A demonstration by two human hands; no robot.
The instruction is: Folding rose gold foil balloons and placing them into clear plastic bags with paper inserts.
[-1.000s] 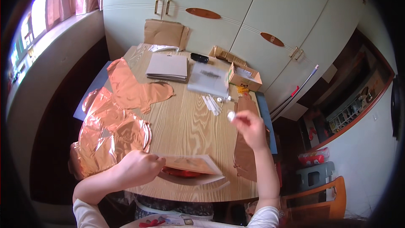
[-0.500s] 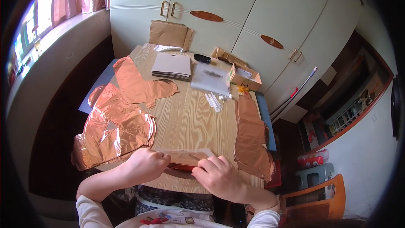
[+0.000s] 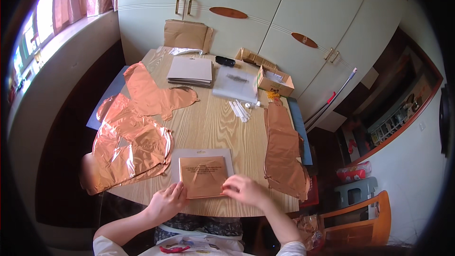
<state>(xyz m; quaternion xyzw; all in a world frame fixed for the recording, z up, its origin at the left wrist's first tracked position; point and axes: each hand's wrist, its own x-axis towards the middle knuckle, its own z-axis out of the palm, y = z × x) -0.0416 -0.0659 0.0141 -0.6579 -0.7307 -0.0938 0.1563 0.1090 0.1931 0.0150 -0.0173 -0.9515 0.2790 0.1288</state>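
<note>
Both hands [image 3: 167, 202] [image 3: 246, 190], backs up, flank and touch folded copper foil [image 3: 203, 176].

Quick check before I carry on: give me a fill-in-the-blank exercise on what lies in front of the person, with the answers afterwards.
The left grip touches the folded copper-coloured foil square at its near ____ corner.
That square lies on a flat grey card, which rests on the light wooden ____.
Seen by the person, the open tan cardboard box stands to the ____ of the flat translucent plastic sheets.

Missing words: left; table; right.
</note>
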